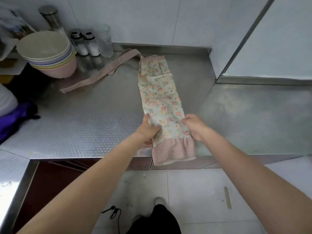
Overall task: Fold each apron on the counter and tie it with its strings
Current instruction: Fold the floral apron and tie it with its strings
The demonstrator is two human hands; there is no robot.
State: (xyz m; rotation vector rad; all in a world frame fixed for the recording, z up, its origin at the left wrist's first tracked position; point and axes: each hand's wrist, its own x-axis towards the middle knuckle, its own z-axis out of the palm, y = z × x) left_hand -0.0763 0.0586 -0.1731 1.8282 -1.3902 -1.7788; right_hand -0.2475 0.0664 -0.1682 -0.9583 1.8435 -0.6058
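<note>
Floral cotton apron [160, 98], folded into a long narrow strip, lies across the steel counter [84, 124] with its dotted ruffle hanging over the front edge. Left hand [149, 130] and right hand [195, 126] pinch its side edges just behind the ruffle. It looks light and limp, best held by both edges; its strings [101, 70] trail toward the back left corner.

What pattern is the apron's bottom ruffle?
Pink with white polka dots; the ruffle shows in the head view.
</note>
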